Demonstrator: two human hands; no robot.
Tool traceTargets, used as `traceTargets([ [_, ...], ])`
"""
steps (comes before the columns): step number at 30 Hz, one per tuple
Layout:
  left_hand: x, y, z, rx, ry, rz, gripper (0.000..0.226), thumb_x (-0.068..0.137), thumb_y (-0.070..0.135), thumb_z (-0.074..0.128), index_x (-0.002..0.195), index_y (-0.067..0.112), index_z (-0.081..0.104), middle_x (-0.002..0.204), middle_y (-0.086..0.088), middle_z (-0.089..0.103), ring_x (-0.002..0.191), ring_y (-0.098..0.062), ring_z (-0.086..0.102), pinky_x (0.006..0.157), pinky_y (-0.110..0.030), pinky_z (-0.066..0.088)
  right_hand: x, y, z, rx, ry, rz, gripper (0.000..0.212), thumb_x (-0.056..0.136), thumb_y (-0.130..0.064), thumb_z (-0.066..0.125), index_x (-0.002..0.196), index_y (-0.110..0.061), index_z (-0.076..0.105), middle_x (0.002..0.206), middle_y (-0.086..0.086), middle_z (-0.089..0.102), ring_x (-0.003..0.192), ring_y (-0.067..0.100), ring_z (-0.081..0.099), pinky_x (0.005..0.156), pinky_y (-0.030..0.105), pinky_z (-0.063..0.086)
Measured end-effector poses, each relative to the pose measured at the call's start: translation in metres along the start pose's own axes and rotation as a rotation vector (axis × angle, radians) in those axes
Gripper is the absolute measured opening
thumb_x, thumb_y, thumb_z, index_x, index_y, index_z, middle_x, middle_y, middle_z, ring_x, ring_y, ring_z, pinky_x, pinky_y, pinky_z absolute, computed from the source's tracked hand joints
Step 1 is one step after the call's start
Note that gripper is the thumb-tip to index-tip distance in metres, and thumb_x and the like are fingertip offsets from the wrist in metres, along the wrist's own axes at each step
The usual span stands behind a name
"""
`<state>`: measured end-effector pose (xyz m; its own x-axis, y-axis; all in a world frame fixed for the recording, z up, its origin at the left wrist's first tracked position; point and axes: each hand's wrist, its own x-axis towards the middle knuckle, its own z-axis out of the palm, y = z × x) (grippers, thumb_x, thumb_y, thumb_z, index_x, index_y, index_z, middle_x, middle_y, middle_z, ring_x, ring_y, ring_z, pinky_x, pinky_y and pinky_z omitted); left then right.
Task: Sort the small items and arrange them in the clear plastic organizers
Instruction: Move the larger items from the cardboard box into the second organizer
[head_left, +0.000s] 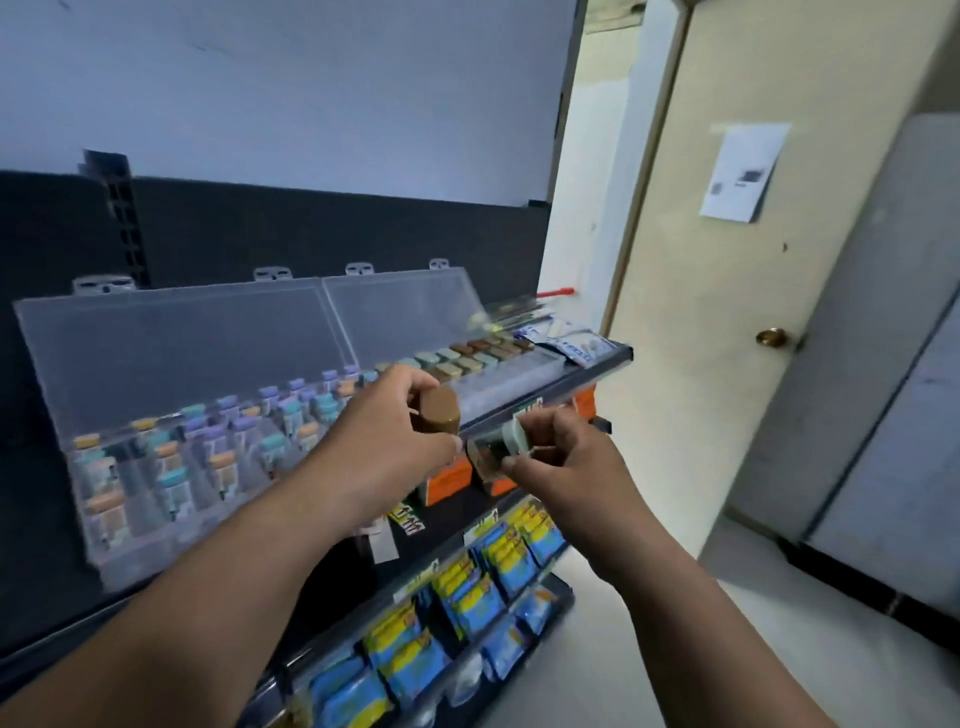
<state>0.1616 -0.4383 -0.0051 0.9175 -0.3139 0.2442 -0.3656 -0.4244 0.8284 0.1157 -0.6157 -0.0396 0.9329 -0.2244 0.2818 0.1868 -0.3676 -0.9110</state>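
Shop shelf (612, 359) carries open clear organizers (171, 353) of small bottles. Left hand (374, 441) grips brown-capped bottle (439, 410) over shelf's front edge; right hand (566, 457) pinches blurred grey-capped item (511, 437) just beside.

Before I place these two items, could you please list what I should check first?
1. Grip of the left hand on the brown-capped bottle: ok, fingers curled round it.
2. Grip of the right hand on the grey-capped item: ok, pinched.
3. Open lid on the right organizer: ok.
4. Bare space in the right organizer: ok, near its front.
5. Matching brown and green caps there: ok.
6. Item labels readable: cannot tell, blurred.
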Motion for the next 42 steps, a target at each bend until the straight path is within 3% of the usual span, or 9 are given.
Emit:
traceTargets([
  [2, 0.024, -0.003, 0.018, -0.011, -0.011, 0.017, 0.036, 0.076, 0.019, 0.075, 0.096, 0.034, 0.049, 0.101, 0.007, 0.060, 0.091, -0.013, 0.060, 0.081, -0.035, 0.051, 0.017, 0.014, -0.012, -0.014, 0.035, 0.025, 0.022, 0.083, -0.006, 0.071, 0.098, -0.020, 0.063, 0.095, 0.000, 0.070, 0.088, 0.017, 0.066, 0.073, 0.028, 0.055],
  [6, 0.079, -0.011, 0.045, -0.052, -0.042, 0.031, 0.053, 0.077, 0.014, 0.073, 0.119, 0.037, 0.049, 0.111, 0.008, 0.059, 0.096, -0.011, 0.060, 0.077, -0.027, 0.048, 0.065, 0.043, -0.029, -0.033, 0.094, 0.055, 0.030, 0.082, -0.007, 0.072, 0.105, -0.024, 0.061, 0.100, 0.005, 0.067, 0.094, 0.021, 0.066, 0.081, 0.035, 0.055],
  [10, 0.135, -0.023, 0.051, 0.002, -0.013, 0.024, 0.045, 0.075, 0.018, 0.075, 0.107, 0.043, 0.055, 0.104, 0.009, 0.062, 0.089, -0.013, 0.060, 0.082, -0.038, 0.053, 0.125, 0.058, -0.032, -0.057, 0.058, 0.057, 0.037, 0.085, -0.017, 0.070, 0.111, -0.041, 0.061, 0.106, 0.009, 0.063, 0.096, 0.023, 0.064, 0.083, 0.036, 0.053],
  [15, 0.185, -0.038, 0.047, 0.028, -0.030, -0.031, 0.043, 0.078, 0.019, 0.073, 0.108, 0.041, 0.052, 0.102, 0.014, 0.057, 0.086, -0.010, 0.058, 0.070, -0.030, 0.049, 0.183, 0.066, -0.024, -0.054, -0.012, 0.065, 0.030, 0.087, -0.020, 0.068, 0.112, -0.037, 0.063, 0.097, 0.009, 0.064, 0.076, 0.017, 0.060, 0.068, 0.030, 0.050],
  [21, 0.201, -0.058, 0.038, 0.107, 0.000, -0.132, 0.040, 0.080, 0.020, 0.071, 0.104, 0.042, 0.049, 0.103, 0.010, 0.056, 0.083, -0.012, 0.058, 0.062, -0.025, 0.046, 0.226, 0.073, -0.011, -0.106, -0.129, 0.066, 0.037, 0.086, -0.016, 0.067, 0.115, -0.037, 0.059, 0.105, -0.008, 0.063, 0.087, 0.021, 0.065, 0.082, 0.045, 0.056],
  [27, 0.202, -0.067, 0.034, 0.271, 0.052, -0.191, 0.047, 0.071, 0.028, 0.082, 0.106, 0.037, 0.052, 0.101, 0.011, 0.056, 0.090, -0.011, 0.057, 0.081, -0.033, 0.053, 0.264, 0.083, 0.005, -0.208, -0.372, -0.031, 0.042, 0.086, -0.013, 0.067, 0.121, -0.033, 0.055, 0.105, -0.013, 0.061, 0.071, 0.006, 0.064, 0.061, 0.018, 0.051],
  [31, 0.200, -0.066, 0.044, 0.396, 0.043, -0.247, 0.043, 0.072, 0.028, 0.080, 0.104, 0.039, 0.053, 0.094, 0.017, 0.054, 0.084, -0.006, 0.055, 0.075, -0.029, 0.051, 0.278, 0.089, 0.006, -0.388, -0.521, -0.129, 0.044, 0.083, -0.028, 0.074, 0.122, -0.035, 0.056, 0.097, -0.017, 0.058, 0.077, 0.002, 0.060, 0.065, 0.012, 0.045],
  [37, 0.203, -0.057, 0.063, 0.561, 0.069, -0.288, 0.026, 0.076, 0.029, 0.072, 0.091, 0.037, 0.052, 0.091, 0.014, 0.052, 0.081, -0.003, 0.051, 0.068, -0.024, 0.046, 0.292, 0.092, 0.003, -0.444, -0.687, -0.193, 0.044, 0.081, -0.035, 0.074, 0.121, -0.037, 0.055, 0.092, -0.020, 0.051, 0.082, -0.004, 0.051, 0.068, 0.014, 0.038],
  [42, 0.204, -0.057, 0.074, 0.705, 0.126, -0.332, 0.019, 0.076, 0.032, 0.069, 0.090, 0.031, 0.056, 0.092, 0.010, 0.053, 0.083, -0.009, 0.052, 0.073, -0.030, 0.047, 0.297, 0.098, 0.008, -0.486, -0.792, -0.265, 0.026, 0.083, -0.036, 0.072, 0.102, -0.037, 0.055, 0.083, -0.018, 0.053, 0.076, -0.002, 0.052, 0.065, 0.017, 0.040],
])
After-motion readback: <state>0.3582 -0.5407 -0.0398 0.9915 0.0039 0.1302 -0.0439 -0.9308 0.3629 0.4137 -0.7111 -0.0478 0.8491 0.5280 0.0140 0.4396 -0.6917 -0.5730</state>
